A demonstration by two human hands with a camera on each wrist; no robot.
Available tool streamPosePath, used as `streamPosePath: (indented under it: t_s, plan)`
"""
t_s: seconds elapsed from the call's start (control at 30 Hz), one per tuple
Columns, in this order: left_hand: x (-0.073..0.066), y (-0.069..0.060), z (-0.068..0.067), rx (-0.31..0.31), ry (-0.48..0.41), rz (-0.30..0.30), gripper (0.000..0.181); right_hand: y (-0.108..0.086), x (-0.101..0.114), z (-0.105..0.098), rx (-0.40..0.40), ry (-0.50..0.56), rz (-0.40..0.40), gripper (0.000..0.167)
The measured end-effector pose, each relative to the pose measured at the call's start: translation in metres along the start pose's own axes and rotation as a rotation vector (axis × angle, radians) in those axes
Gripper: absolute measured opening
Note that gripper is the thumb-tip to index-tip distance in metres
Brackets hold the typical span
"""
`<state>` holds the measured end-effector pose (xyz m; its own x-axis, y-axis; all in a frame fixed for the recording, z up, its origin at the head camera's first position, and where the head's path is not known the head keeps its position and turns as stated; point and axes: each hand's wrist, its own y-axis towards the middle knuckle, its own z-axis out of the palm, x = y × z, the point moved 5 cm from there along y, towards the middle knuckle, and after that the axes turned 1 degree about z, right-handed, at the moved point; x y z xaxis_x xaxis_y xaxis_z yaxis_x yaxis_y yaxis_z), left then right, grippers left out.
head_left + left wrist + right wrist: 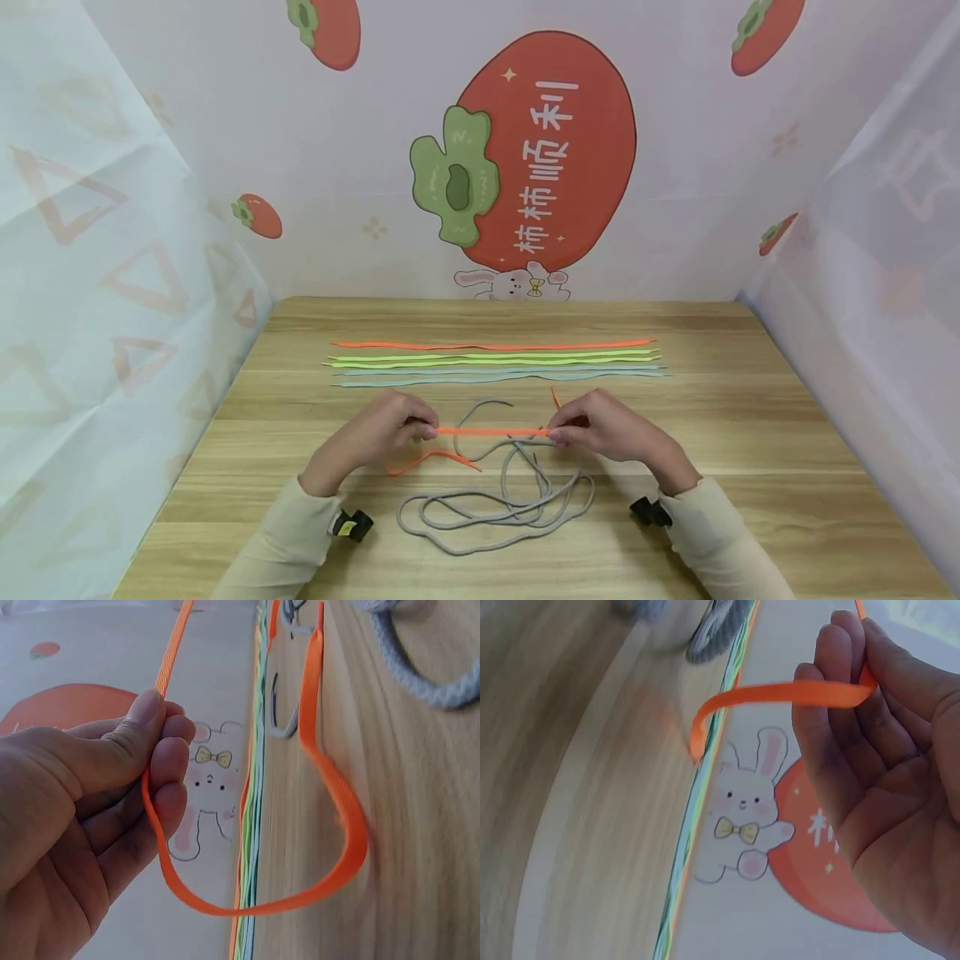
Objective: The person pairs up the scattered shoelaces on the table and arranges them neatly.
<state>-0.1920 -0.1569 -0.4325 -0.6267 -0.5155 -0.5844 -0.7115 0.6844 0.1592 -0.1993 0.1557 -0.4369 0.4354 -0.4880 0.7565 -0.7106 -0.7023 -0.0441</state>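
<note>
- Above the middle of the desk (750, 500), the left hand (393, 421) and the right hand (600, 425) face each other, well apart, with an orange lace (491, 432) between them.
- The left grip is closed on the lace, pinching it between thumb and fingers; a tail hangs from it in a wide curve toward the desk.
- The right grip is closed as well, thumb against fingers on the lace — a shorter end bends away beyond them.
- Between the hands the lace runs straight and nearly level, passing over part of a gray cord (495, 523).
- The cord lies on the desk in loose, crossing loops, mostly nearer the person than the lace; one end curls out on the far side.
- Farther back lie laces stretched side by side: another orange one (491, 347) at the far edge of the row, then yellow-green ones (491, 362), then pale blue ones (450, 382) nearest the hands.
- Behind the desk stands a pale backdrop with a big red persimmon (585, 167) and a rabbit (513, 285) — the rabbit at its foot.
</note>
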Motion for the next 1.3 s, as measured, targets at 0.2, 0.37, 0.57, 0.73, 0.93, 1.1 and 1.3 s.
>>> streamPosePath:
  t_s: [0.2, 0.37, 0.57, 0.73, 0.93, 1.1, 1.3]
  plan:
    - [0.012, -0.005, -0.012, -0.039, -0.017, -0.03, 0.011, -0.004, -0.013, -0.013, -0.031, 0.012, 0.01, 0.02]
    - [0.024, -0.011, -0.023, -0.059, -0.035, -0.092, 0.005, -0.008, -0.025, -0.023, -0.05, 0.037, 0.029, 0.021]
    - [0.04, -0.016, -0.031, -0.086, -0.008, -0.12, 0.005, -0.014, -0.041, -0.034, -0.073, 0.021, 0.075, 0.02]
    - [0.051, -0.019, -0.033, -0.092, -0.003, -0.137, 0.005, -0.018, -0.052, -0.042, -0.092, 0.002, 0.085, 0.019]
    - [0.061, -0.024, -0.038, -0.092, -0.022, -0.178, 0.005, -0.026, -0.063, -0.052, -0.115, -0.003, 0.127, 0.019]
    - [0.068, -0.029, -0.041, -0.079, -0.053, -0.204, 0.007, -0.031, -0.071, -0.059, -0.128, 0.011, 0.173, 0.017]
    - [0.073, -0.032, -0.042, -0.041, -0.044, -0.22, 0.008, -0.036, -0.081, -0.066, -0.156, 0.017, 0.172, 0.015]
